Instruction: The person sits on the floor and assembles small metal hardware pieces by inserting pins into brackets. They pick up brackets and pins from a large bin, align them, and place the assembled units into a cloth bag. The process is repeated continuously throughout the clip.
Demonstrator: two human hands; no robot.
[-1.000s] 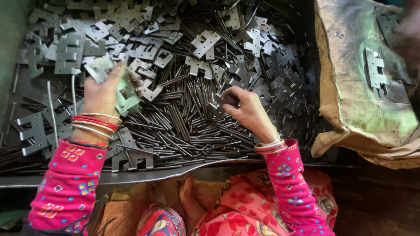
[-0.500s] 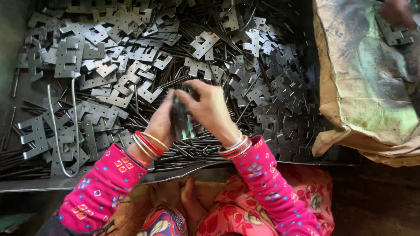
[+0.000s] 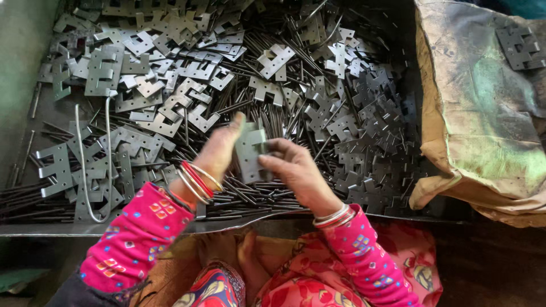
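Both of my hands meet over the near middle of a heap of metal parts. My left hand [image 3: 219, 152] and my right hand [image 3: 296, 170] together hold a grey metal hinge plate [image 3: 252, 153] upright between them, fingers pinching its edges. Below lie many thin dark metal pins [image 3: 239, 196] and, further back, a pile of flat notched hinge plates [image 3: 165, 85]. I wear pink patterned sleeves and bangles on both wrists.
The parts fill a shallow metal tray with a front rim [image 3: 114, 227]. A bent wire loop [image 3: 85, 165] lies at the left. A worn brown sack [image 3: 483, 113] at the right carries a few hinge plates [image 3: 520, 48]. My patterned lap [image 3: 318, 273] is below.
My hands, apart a second ago over the pile, came together and now hold one hinge plate between them, slightly raised and shifted right.
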